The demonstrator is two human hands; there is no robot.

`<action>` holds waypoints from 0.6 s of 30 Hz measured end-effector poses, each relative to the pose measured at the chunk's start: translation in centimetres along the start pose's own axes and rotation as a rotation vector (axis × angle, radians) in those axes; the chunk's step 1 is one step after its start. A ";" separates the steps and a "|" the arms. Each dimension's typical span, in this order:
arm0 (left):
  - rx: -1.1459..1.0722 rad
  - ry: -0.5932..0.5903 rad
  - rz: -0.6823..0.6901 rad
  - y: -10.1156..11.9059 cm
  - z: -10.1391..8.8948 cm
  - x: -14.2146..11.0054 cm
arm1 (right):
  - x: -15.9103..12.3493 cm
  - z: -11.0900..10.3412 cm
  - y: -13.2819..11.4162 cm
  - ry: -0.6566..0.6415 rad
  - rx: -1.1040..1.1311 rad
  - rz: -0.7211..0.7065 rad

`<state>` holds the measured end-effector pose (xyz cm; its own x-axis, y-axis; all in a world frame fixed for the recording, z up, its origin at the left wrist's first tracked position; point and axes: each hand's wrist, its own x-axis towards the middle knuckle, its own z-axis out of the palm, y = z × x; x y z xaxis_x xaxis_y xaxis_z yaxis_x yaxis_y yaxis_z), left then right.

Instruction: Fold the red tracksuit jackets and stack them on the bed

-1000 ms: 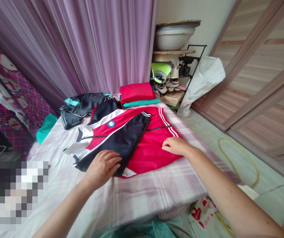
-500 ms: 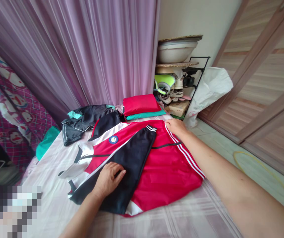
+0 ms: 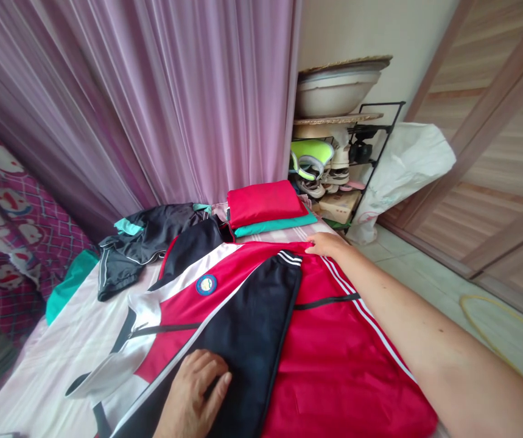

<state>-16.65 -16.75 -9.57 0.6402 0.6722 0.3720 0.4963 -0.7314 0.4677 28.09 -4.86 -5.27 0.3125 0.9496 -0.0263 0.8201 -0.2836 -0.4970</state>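
A red, white and black track jacket (image 3: 224, 316) lies spread across the lower middle of the frame on a pale pink sheet (image 3: 44, 359). Its black sleeve (image 3: 247, 340) is folded diagonally over the front. The left hand (image 3: 195, 392) rests flat and palm down on that sleeve, with its fingers (image 3: 213, 389) slightly spread and nothing gripped. The right hand (image 3: 327, 245), at the end of an arm reaching in from the lower right, sits at the jacket's upper red edge. Its fingertips touch the cloth, but whether they pinch it cannot be told.

A round blue badge (image 3: 206, 285) sits on the red chest, its lettering too small to read. Beyond the jacket, a folded red cloth (image 3: 265, 204) lies on a teal cloth (image 3: 270, 224), with a dark garment (image 3: 147, 243) to their left. A lilac curtain (image 3: 151, 91) fills the upper left. At upper right, a white basin (image 3: 336, 91) tops a black metal shoe rack (image 3: 375, 131), beside a white sack (image 3: 402, 170) and a wooden door (image 3: 494, 140).
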 end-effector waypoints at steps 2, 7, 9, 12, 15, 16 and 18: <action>-0.002 0.006 0.018 -0.1 0.0 0.1 | -0.5 -0.4 -0.5 -0.023 -0.141 0.033; 0.011 -0.024 0.019 0.4 -0.3 0.2 | -0.8 -1.6 -1.5 0.152 -0.413 0.140; 0.037 -0.032 0.025 0.7 -0.4 0.2 | -0.6 -1.2 -1.4 0.189 -0.445 0.243; 0.134 -0.034 0.039 0.8 -0.4 0.2 | -0.4 0.6 -0.9 0.133 -0.494 0.284; 0.208 -0.065 0.043 0.6 -0.3 0.1 | -0.6 2.0 -1.1 0.158 -0.516 0.235; 0.213 -0.081 0.038 0.5 -0.3 0.0 | -0.7 2.2 -1.4 0.180 -0.520 0.193; 0.201 -0.105 0.017 0.4 -0.2 0.0 | -0.8 2.3 -2.7 0.215 -0.507 0.066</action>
<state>-16.59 -16.99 -9.24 0.7019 0.6514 0.2881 0.5850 -0.7580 0.2885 24.58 -4.56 -5.89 0.4180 0.8940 0.1612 0.9070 -0.4207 -0.0186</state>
